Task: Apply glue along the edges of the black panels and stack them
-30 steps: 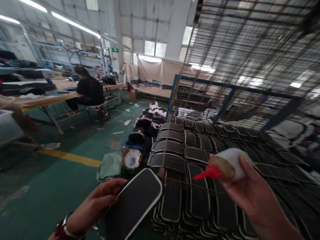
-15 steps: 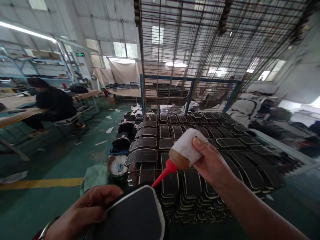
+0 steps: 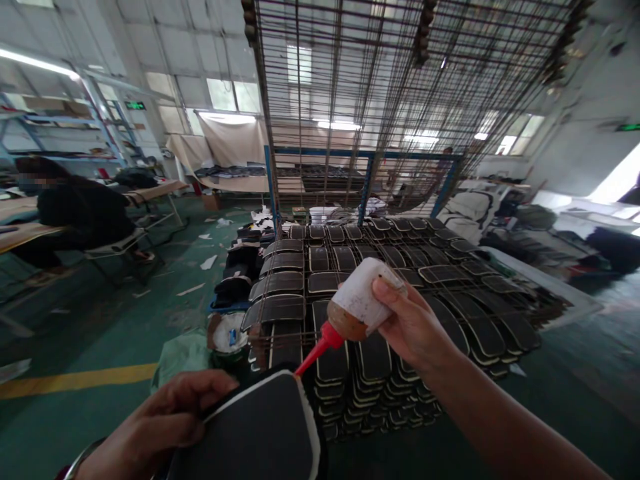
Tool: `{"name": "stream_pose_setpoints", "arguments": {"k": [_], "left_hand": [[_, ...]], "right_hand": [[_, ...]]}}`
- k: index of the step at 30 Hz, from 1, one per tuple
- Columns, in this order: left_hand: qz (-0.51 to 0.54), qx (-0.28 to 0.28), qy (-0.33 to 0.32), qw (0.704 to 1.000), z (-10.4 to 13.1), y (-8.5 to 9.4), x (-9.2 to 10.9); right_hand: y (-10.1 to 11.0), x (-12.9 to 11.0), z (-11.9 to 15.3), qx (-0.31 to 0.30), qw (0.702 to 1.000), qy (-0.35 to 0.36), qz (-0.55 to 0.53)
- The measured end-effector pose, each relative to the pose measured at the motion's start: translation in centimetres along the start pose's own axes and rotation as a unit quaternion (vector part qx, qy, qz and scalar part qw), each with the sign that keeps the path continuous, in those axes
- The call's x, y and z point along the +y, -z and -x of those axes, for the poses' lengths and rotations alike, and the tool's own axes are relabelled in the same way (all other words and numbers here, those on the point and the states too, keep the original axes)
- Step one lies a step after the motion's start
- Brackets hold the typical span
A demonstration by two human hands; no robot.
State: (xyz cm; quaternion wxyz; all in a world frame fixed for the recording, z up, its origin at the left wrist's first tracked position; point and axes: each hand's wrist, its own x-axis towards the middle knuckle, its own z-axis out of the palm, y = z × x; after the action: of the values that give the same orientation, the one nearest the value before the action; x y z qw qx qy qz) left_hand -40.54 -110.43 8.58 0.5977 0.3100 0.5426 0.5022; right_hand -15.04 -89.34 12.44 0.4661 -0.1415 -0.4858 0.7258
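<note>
My right hand (image 3: 407,320) is wrapped round a white squeeze bottle (image 3: 363,293) with amber liquid showing at its lower end. The bottle tilts down to the left, and its long red nozzle (image 3: 317,349) meets the upper right corner of a dark panel. That panel (image 3: 255,427) has rounded corners and a pale strip along its edge; its lower part runs out of the picture. At its left side my left hand (image 3: 173,413) grips it between thumb and fingers.
Ahead stands a wire rack (image 3: 350,100) on a blue frame (image 3: 367,190), with many dark pale-edged panels (image 3: 283,308) on its layers. A round tub (image 3: 227,337) and green cloth (image 3: 183,357) lie left of it. A seated person (image 3: 83,207) works at a table (image 3: 155,191).
The whole scene has shifted left as the view turned slightly right. The nozzle tip now touches the panel's corner a little more closely; both hands keep their holds.
</note>
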Motion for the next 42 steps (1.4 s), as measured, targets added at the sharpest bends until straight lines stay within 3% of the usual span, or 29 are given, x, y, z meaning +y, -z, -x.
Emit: {"name": "stream_pose_setpoints", "arguments": {"k": [4,8,12,22,27,36,42], "left_hand": [[-0.015,0.005,-0.006,1.000,-0.1,0.5,-0.1],[-0.002,-0.015,0.001,1.000,-0.5,2.0,-0.9],[0.028,0.013,0.013,0.999,-0.6,2.8,-1.1],[0.083,0.108,0.008,0.991,-0.8,1.9,-0.3],[0.107,0.070,0.010,0.992,-1.4,1.9,-0.4],[0.168,0.107,-0.017,0.980,-2.2,0.5,-1.3],[0.175,0.085,-0.009,0.981,-2.7,-0.3,-1.2]], "right_hand": [[0.0,0.2,0.3,-0.001,1.000,-0.002,0.001],[0.1,0.5,0.7,-0.003,1.000,-0.005,0.001],[0.2,0.8,1.0,0.006,1.000,-0.013,0.005],[0.6,1.1,1.3,0.036,0.999,-0.026,0.006],[1.1,1.6,1.5,0.057,0.998,-0.020,-0.020],[1.6,2.8,0.3,0.174,0.980,-0.016,-0.097],[2.2,3.6,-0.4,0.180,0.982,0.035,-0.056]]}}
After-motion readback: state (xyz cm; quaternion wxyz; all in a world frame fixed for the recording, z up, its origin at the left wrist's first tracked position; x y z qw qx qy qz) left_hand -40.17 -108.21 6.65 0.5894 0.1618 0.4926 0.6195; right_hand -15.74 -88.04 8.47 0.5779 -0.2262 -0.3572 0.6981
